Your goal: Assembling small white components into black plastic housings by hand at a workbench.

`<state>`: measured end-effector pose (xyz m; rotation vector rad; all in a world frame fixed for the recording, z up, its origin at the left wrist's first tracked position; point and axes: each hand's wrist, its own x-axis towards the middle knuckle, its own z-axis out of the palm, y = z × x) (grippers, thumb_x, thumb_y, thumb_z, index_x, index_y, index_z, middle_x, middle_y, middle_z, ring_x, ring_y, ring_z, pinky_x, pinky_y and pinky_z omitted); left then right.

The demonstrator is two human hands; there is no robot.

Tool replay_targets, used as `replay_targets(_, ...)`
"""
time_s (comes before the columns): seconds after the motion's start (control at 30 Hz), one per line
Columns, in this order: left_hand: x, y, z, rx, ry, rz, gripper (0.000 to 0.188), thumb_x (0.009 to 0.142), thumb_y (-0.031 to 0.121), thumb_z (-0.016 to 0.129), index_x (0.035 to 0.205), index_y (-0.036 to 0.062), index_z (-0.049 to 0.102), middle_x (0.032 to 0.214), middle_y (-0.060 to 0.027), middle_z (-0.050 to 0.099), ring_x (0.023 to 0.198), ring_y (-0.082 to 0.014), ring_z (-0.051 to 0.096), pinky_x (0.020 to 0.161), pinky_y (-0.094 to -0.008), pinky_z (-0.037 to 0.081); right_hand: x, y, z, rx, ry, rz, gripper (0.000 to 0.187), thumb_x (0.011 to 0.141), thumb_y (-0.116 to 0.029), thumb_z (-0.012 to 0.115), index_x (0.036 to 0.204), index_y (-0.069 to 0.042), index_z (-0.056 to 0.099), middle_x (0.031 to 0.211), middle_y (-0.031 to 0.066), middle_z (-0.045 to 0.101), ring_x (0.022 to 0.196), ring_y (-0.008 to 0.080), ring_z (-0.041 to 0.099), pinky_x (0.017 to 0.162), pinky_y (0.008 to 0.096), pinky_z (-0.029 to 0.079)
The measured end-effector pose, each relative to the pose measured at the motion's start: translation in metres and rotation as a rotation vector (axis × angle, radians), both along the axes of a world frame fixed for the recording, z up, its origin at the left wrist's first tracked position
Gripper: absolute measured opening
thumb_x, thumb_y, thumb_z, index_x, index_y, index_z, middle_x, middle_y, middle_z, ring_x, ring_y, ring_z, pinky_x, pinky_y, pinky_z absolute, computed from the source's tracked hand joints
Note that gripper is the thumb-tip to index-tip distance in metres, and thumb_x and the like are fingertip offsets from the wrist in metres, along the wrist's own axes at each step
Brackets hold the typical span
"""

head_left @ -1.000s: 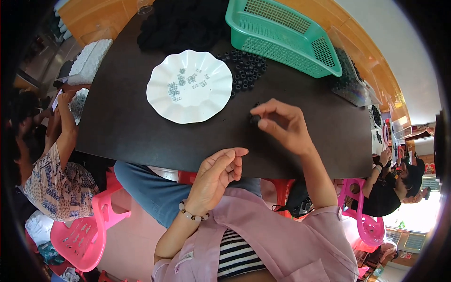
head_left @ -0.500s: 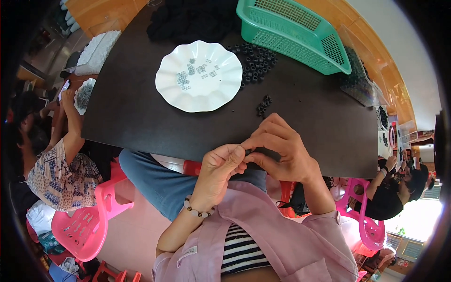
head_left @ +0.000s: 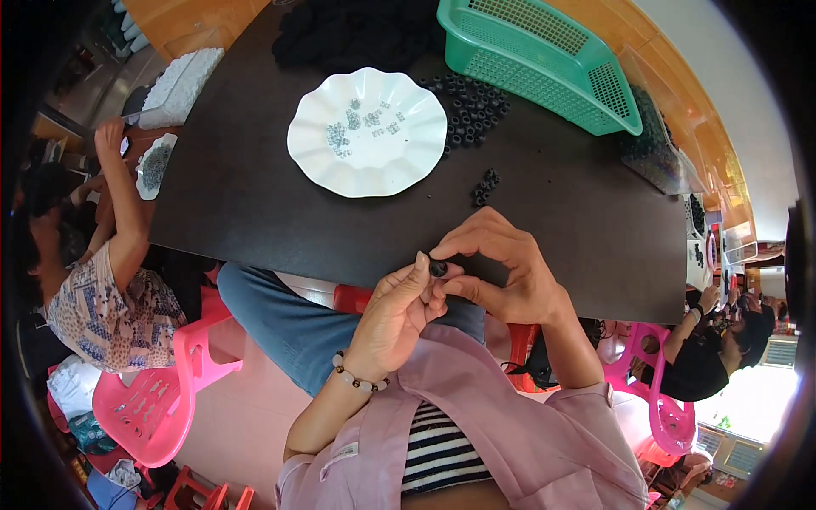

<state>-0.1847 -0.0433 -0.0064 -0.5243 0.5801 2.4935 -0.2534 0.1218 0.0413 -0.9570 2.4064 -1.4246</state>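
Note:
A small round black piece (head_left: 438, 268), with a dark hollow showing, is held over my lap just off the table's front edge. My left hand (head_left: 393, 316) is closed on it, thumb along its left side. The curved index finger and thumb of my right hand (head_left: 520, 274) close around it from the right, the index fingertip at its top. Beyond my hands lies a small cluster of black pieces (head_left: 485, 188). A bigger pile of hollow black pieces (head_left: 478, 110) sits farther back. On the left, a white scalloped plate (head_left: 374, 174) carries small clear pieces (head_left: 337, 138).
A green mesh basket (head_left: 544, 85) stands at the back right beside a clear bin (head_left: 659, 153). Dark cloth (head_left: 348, 38) lies at the back of the dark table (head_left: 255, 200). One person (head_left: 119, 297) sits to the left, another (head_left: 705, 357) to the right, near pink chairs.
My fingers have shifted so the black piece shows more openly between them. The left thumb has moved back to its left side. At left, the other person's hand has risen.

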Motion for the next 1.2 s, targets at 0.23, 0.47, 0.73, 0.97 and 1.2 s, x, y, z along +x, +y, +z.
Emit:
replay_targets(0.23,0.016,0.012,-0.004,-0.093,0.098,0.042,0.039,0.099,0.036,0.049,0.099,0.0009,0.064,0.075,0.0025,0.056,0.066,-0.0045,0.047,0.064,-0.0203,0.040,0.015,0.007,-0.005,-0.008,0.151,0.039,0.028,0.067,-0.003,0.076,0.093,-0.006,0.068,0.089,0.0049,0.066,0.082,0.0213,0.056,0.075,0.0322,0.045)
replay_targets(0.47,0.039,0.020,-0.010,-0.036,0.249,0.079,0.030,0.097,0.032,0.052,0.097,0.0036,0.063,0.080,0.0023,0.056,0.069,-0.0052,0.044,0.067,-0.0206,0.038,0.033,0.012,0.005,0.054,0.413,0.055,0.030,0.063,-0.005,0.077,0.091,-0.007,0.067,0.085,0.0038,0.064,0.078,0.0227,0.055,0.070,0.0330,0.045)
replay_targets(0.73,0.054,0.023,-0.013,-0.009,0.239,0.061,0.025,0.096,0.026,0.055,0.095,0.0028,0.062,0.079,0.0001,0.057,0.070,-0.0067,0.046,0.067,-0.0224,0.039,0.043,0.024,-0.001,0.002,0.435,0.106,0.029,0.065,-0.009,0.079,0.091,-0.007,0.067,0.086,0.0020,0.064,0.079,0.0226,0.054,0.068,0.0325,0.045)
replay_targets(0.97,0.059,0.021,-0.020,0.061,0.244,0.054,0.023,0.095,0.023,0.057,0.095,0.0012,0.062,0.076,-0.0027,0.058,0.070,-0.0095,0.050,0.069,-0.0250,0.042,0.046,0.024,0.002,0.015,0.449,0.147,0.027,0.066,-0.010,0.079,0.091,-0.008,0.068,0.087,0.0020,0.064,0.079,0.0231,0.054,0.068,0.0315,0.047)
replay_targets(1.2,0.056,0.016,-0.020,0.054,0.188,0.127,0.025,0.094,0.022,0.058,0.102,-0.0008,0.062,0.079,-0.0017,0.056,0.071,-0.0112,0.050,0.067,-0.0255,0.042,0.015,0.019,0.014,-0.030,0.407,0.193,0.024,0.070,-0.009,0.077,0.092,-0.006,0.067,0.090,0.0048,0.066,0.082,0.0236,0.058,0.073,0.0337,0.047)
